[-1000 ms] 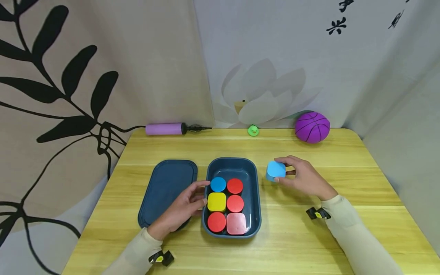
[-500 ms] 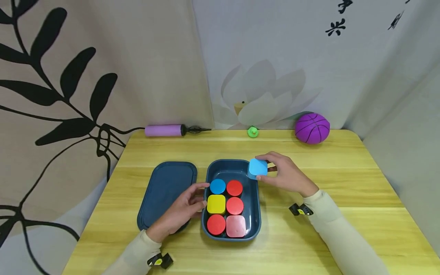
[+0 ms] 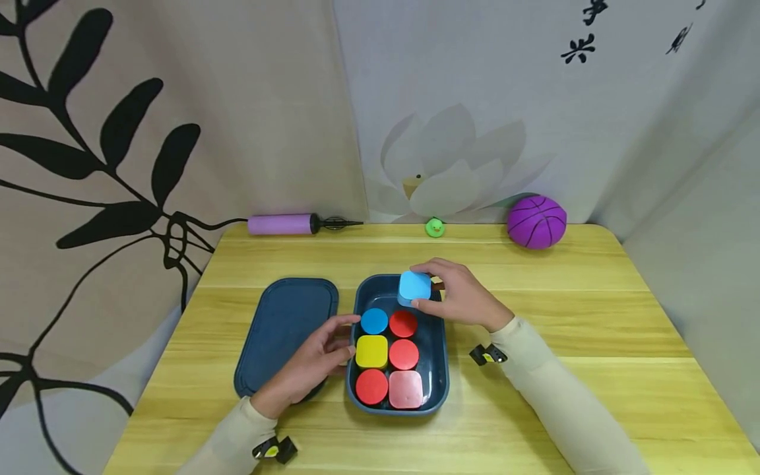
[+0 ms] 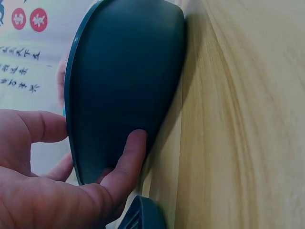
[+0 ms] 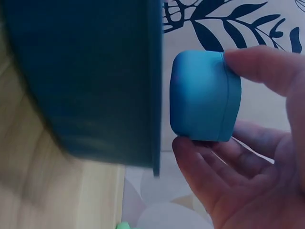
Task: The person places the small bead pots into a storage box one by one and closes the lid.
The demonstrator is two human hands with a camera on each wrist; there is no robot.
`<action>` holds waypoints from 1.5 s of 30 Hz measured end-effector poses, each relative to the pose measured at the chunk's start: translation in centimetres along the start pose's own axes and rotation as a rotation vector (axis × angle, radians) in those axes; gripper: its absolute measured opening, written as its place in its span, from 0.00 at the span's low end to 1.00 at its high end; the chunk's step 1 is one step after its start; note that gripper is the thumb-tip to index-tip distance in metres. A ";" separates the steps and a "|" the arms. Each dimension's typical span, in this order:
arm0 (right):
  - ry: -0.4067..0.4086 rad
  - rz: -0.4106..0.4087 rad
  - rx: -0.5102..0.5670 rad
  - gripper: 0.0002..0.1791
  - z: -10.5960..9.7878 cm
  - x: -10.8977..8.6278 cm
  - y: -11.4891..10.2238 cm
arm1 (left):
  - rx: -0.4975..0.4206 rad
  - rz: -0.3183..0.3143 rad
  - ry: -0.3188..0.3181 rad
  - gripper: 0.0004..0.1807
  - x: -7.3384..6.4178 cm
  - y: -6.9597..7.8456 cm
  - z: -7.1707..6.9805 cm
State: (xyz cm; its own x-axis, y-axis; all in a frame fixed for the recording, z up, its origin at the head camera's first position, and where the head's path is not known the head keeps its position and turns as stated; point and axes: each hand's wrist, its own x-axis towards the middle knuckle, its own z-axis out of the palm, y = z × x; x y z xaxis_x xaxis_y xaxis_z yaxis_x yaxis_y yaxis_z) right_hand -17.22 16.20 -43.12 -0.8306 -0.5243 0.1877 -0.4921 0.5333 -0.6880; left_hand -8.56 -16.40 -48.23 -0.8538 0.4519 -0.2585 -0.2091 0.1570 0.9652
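My right hand (image 3: 466,293) pinches a light blue rounded-square block (image 3: 413,286) between thumb and fingers, over the far end of the dark blue rectangular box (image 3: 445,369). A seam runs round the block (image 5: 202,95) in the right wrist view, where it hangs just above the box rim (image 5: 157,95). Inside the box sit a blue round block (image 3: 374,321), a yellow square one, several red round ones (image 3: 403,324) and a pink square one (image 3: 406,389). My left hand (image 3: 311,359) rests its fingertips against the box's left wall (image 4: 124,81), without wrapping round it.
A matching dark blue lid (image 3: 291,330) lies left of the box, partly under the left hand. Along the back edge of the wooden table (image 3: 594,396) are a purple hand pump (image 3: 282,224), a small green duck (image 3: 435,227) and a purple ball (image 3: 537,222).
My right hand has carried the light blue block leftward, from beside the box to over its far end. The left hand stays at the box's left wall.
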 end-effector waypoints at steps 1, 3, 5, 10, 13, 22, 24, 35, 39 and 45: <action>-0.003 -0.003 -0.007 0.32 0.3 0.2 -0.1 | 0.001 -0.001 0.000 0.32 0.0 0.0 0.0; -0.007 -0.010 -0.022 0.32 0.8 0.7 -0.2 | 0.004 -0.003 0.000 0.32 0.0 0.0 -0.1; -0.012 -0.014 -0.027 0.33 1.3 1.1 -0.3 | 0.004 -0.005 -0.004 0.32 0.1 0.0 -0.1; -0.004 -0.016 -0.043 0.33 2.6 2.0 -0.3 | 0.003 -0.011 -0.008 0.32 0.1 0.0 -0.1; -0.004 -0.017 -0.064 0.33 3.3 2.4 -0.1 | -0.001 -0.017 -0.006 0.32 0.2 0.1 -0.1; -0.015 -0.028 -0.124 0.32 4.7 2.6 -0.1 | 0.000 -0.025 -0.003 0.32 0.1 0.1 0.0; -0.017 -0.023 -0.127 0.32 4.9 2.5 -0.2 | 0.000 -0.025 -0.003 0.32 0.1 0.2 0.0; -0.035 -0.009 -0.270 0.30 5.6 2.4 -0.8 | -0.001 -0.023 -0.007 0.32 0.1 0.2 0.0; -0.051 -0.043 -0.289 0.27 5.6 2.3 -0.7 | -0.001 -0.023 -0.005 0.32 0.0 0.2 -0.1; -0.051 -0.055 -0.257 0.26 5.6 2.4 -0.4 | 0.006 -0.024 0.003 0.32 0.1 0.3 0.0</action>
State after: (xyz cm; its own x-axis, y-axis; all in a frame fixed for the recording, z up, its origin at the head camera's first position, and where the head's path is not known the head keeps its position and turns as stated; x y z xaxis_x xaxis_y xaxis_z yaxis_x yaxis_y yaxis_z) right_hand -17.53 11.01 -46.29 -0.7902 -0.5859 0.1799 -0.5911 0.6510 -0.4762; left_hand -8.71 -16.35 -47.93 -0.8498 0.4457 -0.2815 -0.2267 0.1732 0.9584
